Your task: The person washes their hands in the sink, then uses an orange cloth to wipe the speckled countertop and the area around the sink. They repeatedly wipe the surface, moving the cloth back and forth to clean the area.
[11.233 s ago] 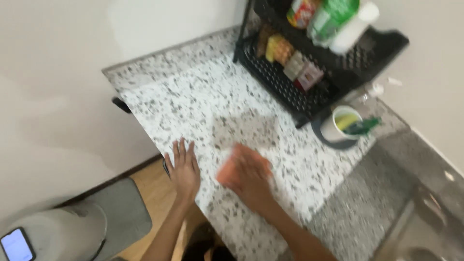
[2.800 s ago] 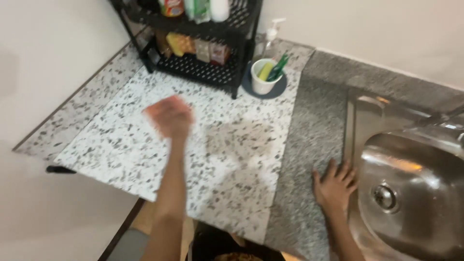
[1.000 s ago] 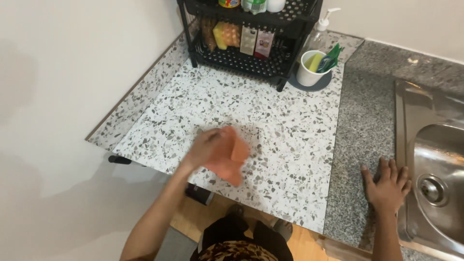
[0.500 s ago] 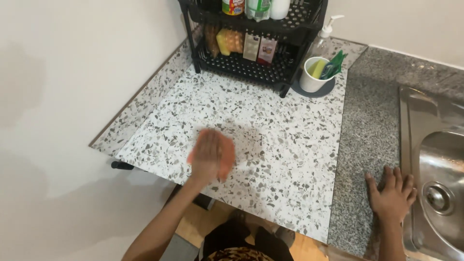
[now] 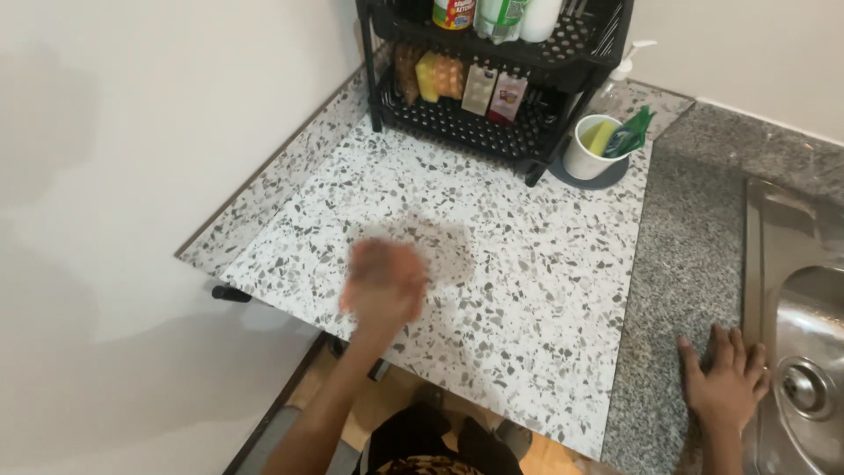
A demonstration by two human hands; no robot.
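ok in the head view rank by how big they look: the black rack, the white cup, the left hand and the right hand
1. black rack, largest though cut off at the top
2-3. left hand and right hand look alike; the left is motion-blurred, so unranked
4. white cup

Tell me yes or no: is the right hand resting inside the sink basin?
No: the right hand lies flat on the grey granite counter, beside the steel sink.

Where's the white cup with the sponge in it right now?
In the head view, the white cup stands at the far right of the speckled counter, on a round grey mat just right of the black rack.
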